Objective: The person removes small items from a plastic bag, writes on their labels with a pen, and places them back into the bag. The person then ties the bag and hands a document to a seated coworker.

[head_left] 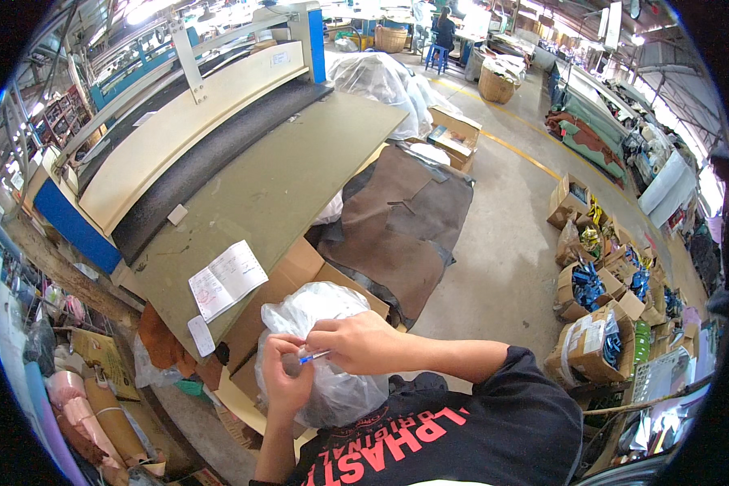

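Observation:
My right hand (355,342) is closed around a slim pen (317,355) with a blue end. At that blue end, the curled fingers and thumb of my left hand (286,374) close in on the pen. Both hands meet in front of my chest, over a bulky clear plastic bag (338,304) whose contents I cannot make out. The bag sits in an open cardboard box (293,265). Just beyond, an open notebook (228,280) with handwriting lies on the machine's olive table, and a small white card (201,335) lies by its edge.
A large machine with a cream beam (194,121) and olive table (300,154) spans the left. Brown leather sheets (405,227) are piled beyond the box. Cartons (595,344) with blue pieces line the right. Rolls (77,405) stand at lower left. A person (444,31) sits far off.

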{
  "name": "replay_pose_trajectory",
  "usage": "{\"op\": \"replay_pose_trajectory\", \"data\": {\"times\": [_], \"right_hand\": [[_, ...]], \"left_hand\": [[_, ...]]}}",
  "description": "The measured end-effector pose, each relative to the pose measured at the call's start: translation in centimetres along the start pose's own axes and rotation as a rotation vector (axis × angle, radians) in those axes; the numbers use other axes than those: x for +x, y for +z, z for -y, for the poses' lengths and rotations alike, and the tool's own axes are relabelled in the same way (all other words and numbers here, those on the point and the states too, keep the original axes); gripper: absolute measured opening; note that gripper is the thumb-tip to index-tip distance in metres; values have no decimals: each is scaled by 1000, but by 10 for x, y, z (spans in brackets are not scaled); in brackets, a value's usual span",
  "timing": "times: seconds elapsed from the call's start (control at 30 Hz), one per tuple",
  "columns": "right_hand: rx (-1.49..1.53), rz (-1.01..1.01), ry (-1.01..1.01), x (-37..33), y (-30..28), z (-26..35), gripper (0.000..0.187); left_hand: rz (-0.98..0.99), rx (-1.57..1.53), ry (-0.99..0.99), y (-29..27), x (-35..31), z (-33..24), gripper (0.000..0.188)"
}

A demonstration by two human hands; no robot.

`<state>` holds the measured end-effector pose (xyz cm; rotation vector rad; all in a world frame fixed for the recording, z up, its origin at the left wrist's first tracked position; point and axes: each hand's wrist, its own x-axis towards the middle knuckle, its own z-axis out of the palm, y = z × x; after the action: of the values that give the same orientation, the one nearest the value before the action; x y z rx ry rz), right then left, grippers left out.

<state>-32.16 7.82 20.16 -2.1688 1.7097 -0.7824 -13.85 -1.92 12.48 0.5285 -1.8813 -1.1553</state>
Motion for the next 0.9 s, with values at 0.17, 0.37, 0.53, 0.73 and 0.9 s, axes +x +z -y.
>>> {"op": "replay_pose_trajectory", "data": {"times": [0.17, 0.37, 0.53, 0.73, 0.9], "right_hand": [[-44, -116, 9, 0, 16, 6, 34], [-141, -211, -41, -4, 30, 5, 34], [-195, -277, -90, -8, 35, -3, 34], [-283, -222, -161, -6, 37, -3, 26], [-268, -174, -280, -1, 33, -10, 23]], "left_hand": [[-175, 148, 26, 13, 6, -5, 19], [-48, 269, -50, 8, 10, 4, 16], [173, -245, -349, -12, 12, 3, 11], [112, -636, -594, -15, 18, -4, 14], [-19, -598, -698, -8, 30, 7, 18]]}}
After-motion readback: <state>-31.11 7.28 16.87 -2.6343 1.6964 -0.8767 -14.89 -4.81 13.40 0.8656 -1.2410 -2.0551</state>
